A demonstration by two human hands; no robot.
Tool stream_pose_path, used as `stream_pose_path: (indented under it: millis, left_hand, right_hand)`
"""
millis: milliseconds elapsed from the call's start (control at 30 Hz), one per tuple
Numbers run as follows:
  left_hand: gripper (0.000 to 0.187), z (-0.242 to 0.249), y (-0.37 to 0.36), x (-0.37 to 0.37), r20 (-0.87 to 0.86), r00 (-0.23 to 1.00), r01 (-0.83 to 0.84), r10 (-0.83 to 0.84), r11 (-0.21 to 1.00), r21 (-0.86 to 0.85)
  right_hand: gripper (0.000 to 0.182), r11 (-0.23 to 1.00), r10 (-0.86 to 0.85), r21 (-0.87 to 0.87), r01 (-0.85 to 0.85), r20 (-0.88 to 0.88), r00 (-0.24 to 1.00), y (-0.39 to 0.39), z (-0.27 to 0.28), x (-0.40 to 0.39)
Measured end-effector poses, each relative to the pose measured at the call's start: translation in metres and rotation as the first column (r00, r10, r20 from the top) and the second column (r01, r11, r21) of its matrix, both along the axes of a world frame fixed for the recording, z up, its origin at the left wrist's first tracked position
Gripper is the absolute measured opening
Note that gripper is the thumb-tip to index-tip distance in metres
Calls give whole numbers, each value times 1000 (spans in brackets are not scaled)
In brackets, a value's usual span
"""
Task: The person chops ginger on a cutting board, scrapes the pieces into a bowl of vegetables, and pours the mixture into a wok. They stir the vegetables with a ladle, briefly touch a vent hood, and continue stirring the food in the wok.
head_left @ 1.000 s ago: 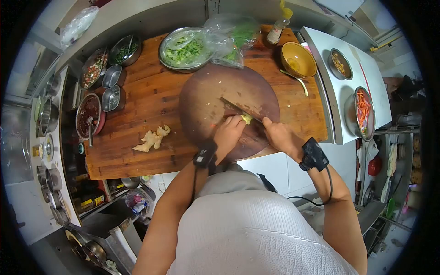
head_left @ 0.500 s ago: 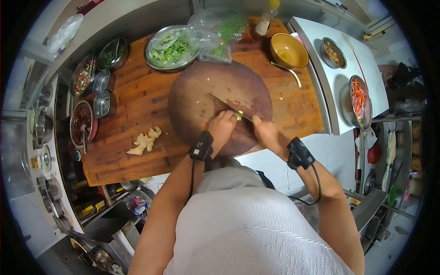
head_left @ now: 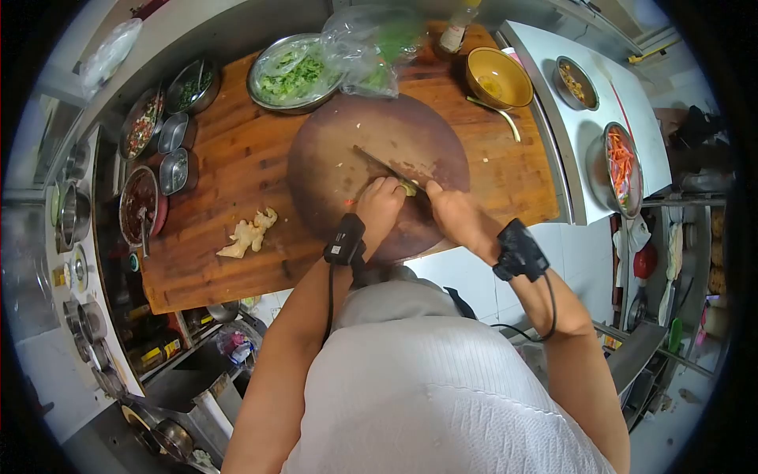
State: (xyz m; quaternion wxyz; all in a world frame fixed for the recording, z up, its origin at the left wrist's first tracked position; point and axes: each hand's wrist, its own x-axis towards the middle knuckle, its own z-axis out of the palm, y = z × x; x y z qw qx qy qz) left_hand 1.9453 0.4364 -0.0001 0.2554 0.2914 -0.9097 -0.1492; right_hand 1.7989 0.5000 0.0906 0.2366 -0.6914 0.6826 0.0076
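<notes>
A round wooden chopping board lies in front of me. On it, my right hand is wrapped round the handle of a kitchen knife, whose blade slants up and left across the board. My left hand has its fingers curled and pressed on a small pale-yellow piece of food right beside the blade; it looks like peeled ginger, but is too small to be sure. Tiny scraps dot the board. A knobbly ginger root rests on the wooden table to the left.
A steel bowl of chopped greens and a plastic bag stand behind the board. Back right are a yellow bowl, a bottle and a scallion stalk. Steel bowls line the left; shredded carrot stands right.
The knife's blade has tilted slightly on the board, with my right hand a little further up and left. My left hand stays by the piece. The whole view has shifted slightly.
</notes>
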Motion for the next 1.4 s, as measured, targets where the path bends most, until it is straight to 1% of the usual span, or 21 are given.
stream_pose_path:
  millis: [67,100,167,200,300,467,600,667,767,833,967,1033,1067,1100,1167,1200,1267,1300,1333,1367,1400]
  left_hand:
    - [8,3,-5,-1,21,1000,-6,6,1000,1]
    - [8,3,-7,0,31,999,8,-8,1000,5]
    - [9,2,2,1,47,998,35,-36,999,26]
    - [9,2,1,1,34,999,31,-32,999,13]
    - [12,1,-1,5,26,999,27,-28,1000,4]
    - [13,3,1,4,50,998,49,-49,999,2]
    - [12,3,-1,4,43,998,34,-34,999,7]
    - [11,4,-5,2,34,999,37,-37,999,-2]
    - [10,-2,-2,2,45,999,29,-28,999,-13]
    - [8,-3,-5,2,49,998,41,-40,999,-32]
    - [6,-1,-6,1,12,999,44,-43,998,-49]
    - [6,-2,-5,0,3,1000,19,-19,998,-63]
    - [6,-3,-3,1,4,1000,18,-18,998,-57]
    - [7,0,-2,2,15,999,31,-30,998,-52]
    - [8,2,-6,2,23,999,38,-36,997,-60]
    - [9,0,-6,3,0,999,37,-37,997,-62]
    - [10,-2,-5,3,-27,999,41,-43,997,-63]
    - [10,-1,-6,3,-11,999,42,-42,998,-40]
    - [10,-1,-5,4,7,999,42,-42,999,-12]
    - [10,-2,-3,7,10,999,44,-44,999,-4]
    - [10,-1,-2,8,6,998,58,-58,998,4]
  right_hand:
    - [11,998,-54,-21,53,-31,998,8,-18,-1]
    - [11,998,-52,-26,52,-36,998,4,-16,-4]
    - [10,999,-15,-50,17,44,999,3,-12,-6]
    - [11,1000,-22,0,22,-28,999,-2,-9,-4]
    - [11,999,-38,-11,38,19,999,-1,-1,1]
    - [13,998,-57,19,57,13,998,3,-11,-2]
    - [15,999,-24,24,24,24,999,-5,15,5]
    - [15,998,-57,26,56,5,998,6,-6,5]
    - [15,995,-93,29,93,-3,996,5,-16,2]
    - [16,999,-34,-9,34,8,999,-2,-7,-1]
    - [15,997,-76,-2,76,10,997,3,0,7]
    - [14,997,-82,-9,82,1,997,9,-16,6]
    - [15,989,-136,-52,135,-11,991,7,-40,4]
    - [15,989,-144,-47,144,-8,989,6,-28,4]
    - [18,997,-49,58,47,42,998,-5,14,5]
    - [25,996,-47,82,44,37,998,-6,18,6]
    - [27,995,-90,56,88,33,995,8,-12,7]
    - [28,991,-129,24,128,30,991,8,-15,9]
    - [23,993,-122,16,121,33,992,7,-16,9]
    - [23,992,-123,24,122,35,992,7,-18,7]
    - [19,995,-98,27,97,52,994,4,-6,6]
